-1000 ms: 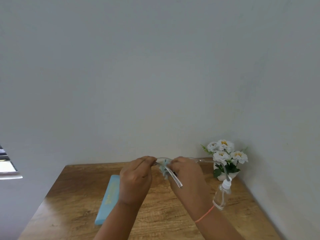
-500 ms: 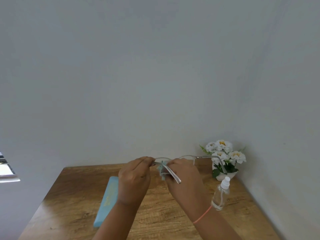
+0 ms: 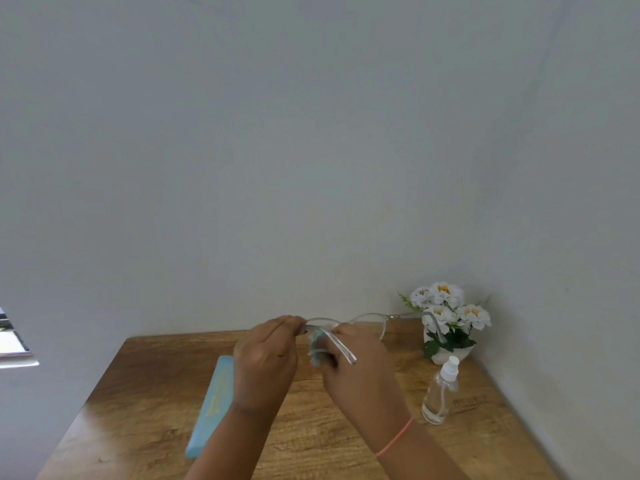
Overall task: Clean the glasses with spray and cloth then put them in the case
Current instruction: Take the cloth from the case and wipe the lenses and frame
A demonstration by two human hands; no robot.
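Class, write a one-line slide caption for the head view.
Left hand steadies clear-framed glasses while right hand wipes with cloth.

You faced a plain grey-white wall (image 3: 277, 150) that filled most of the view and met a side wall (image 3: 571, 237) in the right corner. Below sat a wooden table (image 3: 145, 403), grain showing, with a soft glare on its left edge. White flowers in a pot (image 3: 446, 313) stood in the corner. A bright window edge (image 3: 12, 344) showed at far left.
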